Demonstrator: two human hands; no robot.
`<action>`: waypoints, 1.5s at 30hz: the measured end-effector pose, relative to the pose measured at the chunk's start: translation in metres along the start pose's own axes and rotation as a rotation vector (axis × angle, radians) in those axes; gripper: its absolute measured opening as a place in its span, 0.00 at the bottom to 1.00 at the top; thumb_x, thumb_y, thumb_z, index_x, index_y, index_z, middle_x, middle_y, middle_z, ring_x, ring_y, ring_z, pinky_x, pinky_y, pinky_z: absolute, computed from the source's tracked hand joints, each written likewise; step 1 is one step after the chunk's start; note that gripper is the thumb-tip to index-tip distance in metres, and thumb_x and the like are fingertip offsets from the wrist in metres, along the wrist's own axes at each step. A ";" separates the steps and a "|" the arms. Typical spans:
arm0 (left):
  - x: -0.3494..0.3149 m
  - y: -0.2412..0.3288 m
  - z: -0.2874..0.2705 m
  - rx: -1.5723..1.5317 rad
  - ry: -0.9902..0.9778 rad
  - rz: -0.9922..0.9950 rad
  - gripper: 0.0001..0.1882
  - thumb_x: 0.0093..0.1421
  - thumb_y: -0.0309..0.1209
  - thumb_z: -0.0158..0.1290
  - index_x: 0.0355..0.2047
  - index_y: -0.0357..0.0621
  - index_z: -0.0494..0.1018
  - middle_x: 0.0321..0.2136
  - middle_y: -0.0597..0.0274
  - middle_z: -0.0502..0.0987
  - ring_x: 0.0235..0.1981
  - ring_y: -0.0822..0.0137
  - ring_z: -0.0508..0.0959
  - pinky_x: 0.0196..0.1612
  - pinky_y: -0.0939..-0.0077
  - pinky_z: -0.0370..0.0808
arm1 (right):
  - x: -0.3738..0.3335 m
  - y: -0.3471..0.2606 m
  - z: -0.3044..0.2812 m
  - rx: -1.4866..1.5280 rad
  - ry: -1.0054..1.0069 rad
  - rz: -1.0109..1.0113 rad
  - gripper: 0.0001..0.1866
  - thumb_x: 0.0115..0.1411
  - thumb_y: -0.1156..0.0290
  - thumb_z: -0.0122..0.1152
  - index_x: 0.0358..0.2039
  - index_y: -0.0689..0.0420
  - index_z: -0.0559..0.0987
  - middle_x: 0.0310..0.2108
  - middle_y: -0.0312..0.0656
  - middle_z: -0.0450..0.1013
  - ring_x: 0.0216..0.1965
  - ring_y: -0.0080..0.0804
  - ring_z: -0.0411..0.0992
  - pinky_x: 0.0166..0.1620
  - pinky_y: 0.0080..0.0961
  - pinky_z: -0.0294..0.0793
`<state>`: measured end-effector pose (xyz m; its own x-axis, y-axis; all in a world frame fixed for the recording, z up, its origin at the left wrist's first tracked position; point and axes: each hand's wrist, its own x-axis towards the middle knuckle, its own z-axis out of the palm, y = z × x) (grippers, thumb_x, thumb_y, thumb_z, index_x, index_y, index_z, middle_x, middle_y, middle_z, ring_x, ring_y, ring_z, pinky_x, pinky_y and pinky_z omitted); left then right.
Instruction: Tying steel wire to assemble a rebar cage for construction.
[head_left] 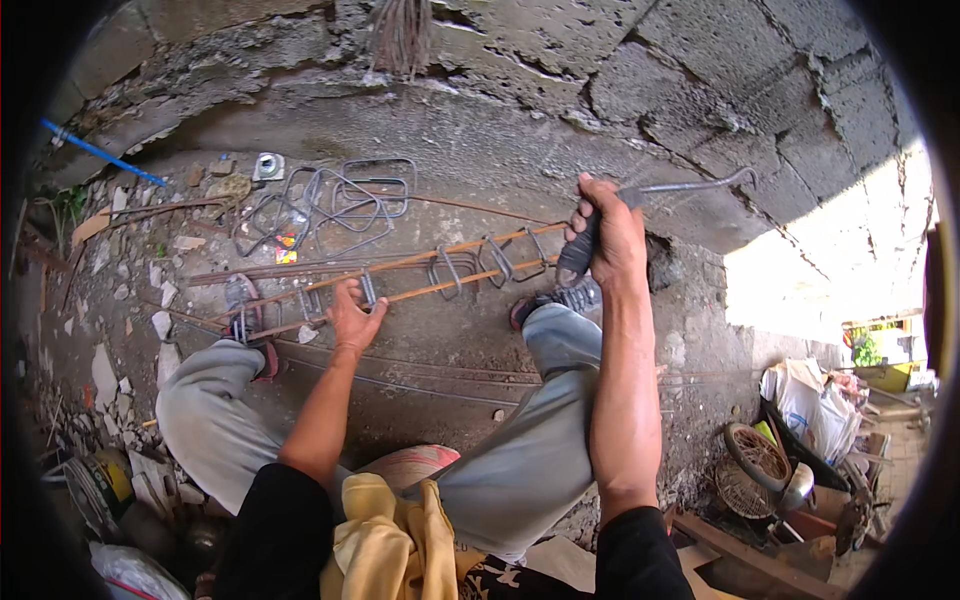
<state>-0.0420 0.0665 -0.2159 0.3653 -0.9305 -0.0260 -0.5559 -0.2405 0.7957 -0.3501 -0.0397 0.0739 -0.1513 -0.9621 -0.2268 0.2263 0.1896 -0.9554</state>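
My right hand point(615, 235) is raised at centre right, wrapped round the dark taped handle of a rebar tying hook point(690, 187). Its bent metal tip points to the right. On the ground in front of me lies a narrow rebar frame point(412, 293) of rusty long bars with several grey wire stirrups point(497, 262) spaced along it. My left hand point(357, 318) is down on the frame, thumb and fingers closed about a stirrup point(369, 289) near its left part. The fingertips are partly hidden.
Loose bent stirrups point(378, 212) lie beyond the frame, beside a small square silver item point(268, 167). A rough block wall point(500, 130) runs along the far side. Rubble point(105, 375) covers the left. A wheel point(757, 457) and scrap stand at lower right. My shoes are by the frame.
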 end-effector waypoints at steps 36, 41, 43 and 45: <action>0.053 0.090 0.104 0.119 -0.702 -0.122 0.24 0.48 0.49 0.63 0.27 0.36 0.79 0.27 0.52 0.80 0.31 0.63 0.79 0.37 0.66 0.72 | 0.009 -0.004 -0.027 0.102 0.188 -0.094 0.09 0.56 0.71 0.61 0.23 0.56 0.70 0.15 0.33 0.65 0.12 0.23 0.64 0.15 0.24 0.67; 0.060 0.060 0.101 0.053 -0.709 -0.180 0.25 0.49 0.52 0.61 0.22 0.37 0.78 0.23 0.57 0.78 0.27 0.65 0.77 0.35 0.68 0.72 | 0.007 0.002 -0.014 0.099 0.143 -0.082 0.09 0.55 0.71 0.61 0.23 0.57 0.71 0.15 0.33 0.65 0.12 0.24 0.65 0.15 0.23 0.67; 0.060 0.051 0.094 0.112 -0.716 -0.135 0.29 0.50 0.57 0.57 0.29 0.38 0.80 0.30 0.51 0.81 0.36 0.58 0.80 0.42 0.65 0.73 | 0.004 0.004 -0.007 0.110 0.129 -0.090 0.09 0.55 0.71 0.61 0.23 0.57 0.71 0.15 0.34 0.65 0.12 0.24 0.65 0.14 0.24 0.67; 0.054 0.080 0.085 0.265 -0.590 -0.009 0.21 0.53 0.50 0.59 0.23 0.43 0.79 0.22 0.55 0.79 0.26 0.63 0.79 0.31 0.68 0.73 | 0.001 0.004 -0.016 0.101 0.171 -0.090 0.09 0.55 0.71 0.61 0.23 0.57 0.71 0.15 0.34 0.66 0.12 0.24 0.65 0.14 0.24 0.67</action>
<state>-0.1301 -0.0270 -0.2054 -0.0595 -0.9054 -0.4204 -0.7480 -0.2385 0.6193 -0.3643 -0.0367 0.0666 -0.3345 -0.9253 -0.1787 0.2981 0.0760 -0.9515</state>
